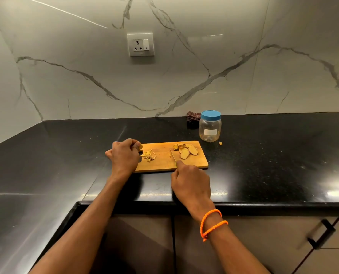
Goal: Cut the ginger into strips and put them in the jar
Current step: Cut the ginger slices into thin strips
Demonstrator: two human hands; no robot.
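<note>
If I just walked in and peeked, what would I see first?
Probably the wooden cutting board on the shiny black counter, with ginger slices at its right end and a little heap of ginger strips at its left. The right hand holds a knife beside the slices. Behind the board stands a clear jar with its blue lid on.

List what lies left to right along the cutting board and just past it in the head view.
Left hand → ginger strips → knife blade → ginger slices → jar.
</note>
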